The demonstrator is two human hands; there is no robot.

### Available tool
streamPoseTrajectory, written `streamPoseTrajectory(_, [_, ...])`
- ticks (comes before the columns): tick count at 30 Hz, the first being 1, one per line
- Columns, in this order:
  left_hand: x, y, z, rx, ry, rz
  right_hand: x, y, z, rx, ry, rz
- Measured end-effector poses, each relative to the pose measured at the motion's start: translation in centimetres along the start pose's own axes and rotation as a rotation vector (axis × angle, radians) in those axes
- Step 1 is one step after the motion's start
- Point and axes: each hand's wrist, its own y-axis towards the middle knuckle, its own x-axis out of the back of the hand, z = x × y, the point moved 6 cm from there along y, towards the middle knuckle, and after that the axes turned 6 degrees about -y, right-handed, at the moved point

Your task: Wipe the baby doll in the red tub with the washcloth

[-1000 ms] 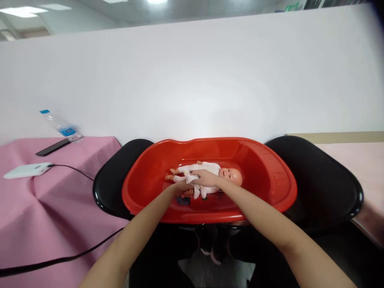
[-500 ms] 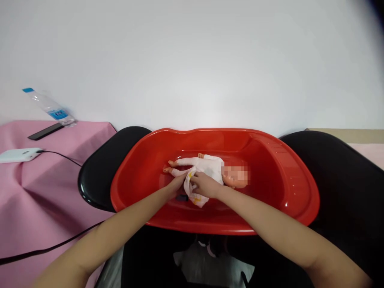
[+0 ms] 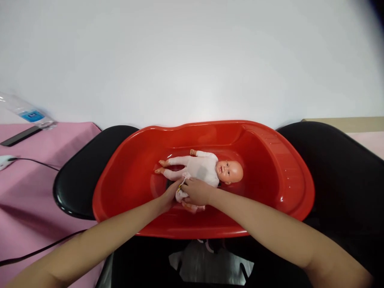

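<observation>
A baby doll (image 3: pixel 204 170) in white clothes lies on its back in a red baby bathtub (image 3: pixel 120 176), with its head to the right and its feet to the left. A grey patch shows on its chest. At the doll's near side, my left hand (image 3: pixel 172 193) is closed on the left edge of a white cloth (image 3: pixel 180 196) with yellow marks. My right hand (image 3: pixel 196 191) grips the same cloth from the right, its fingers bent into the folds. The cloth is bunched between both hands, and part of it hangs below them. My right hand hides the doll's near arm.
Black chair seats (image 3: pixel 81 176) flank the tub, with another (image 3: pixel 333 168) at right. On the pink cloth cover (image 3: pixel 27 192) at left are a clear bottle (image 3: pixel 33 116), a dark flat bar (image 3: pixel 21 136) and a white device (image 3: pixel 6 161) with a black cable. A white wall stands behind.
The white cloth is gathered into a smaller bunch between my hands and sits slightly nearer to me. The whole view has shifted, so the tub and doll appear further left.
</observation>
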Motion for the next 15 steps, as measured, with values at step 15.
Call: streamPoseTrajectory(15, [-2.5,-1.7,3.1,0.152,-0.763,0.079,-1.1,-1.1,-0.2,-0.033,0.295,0.158])
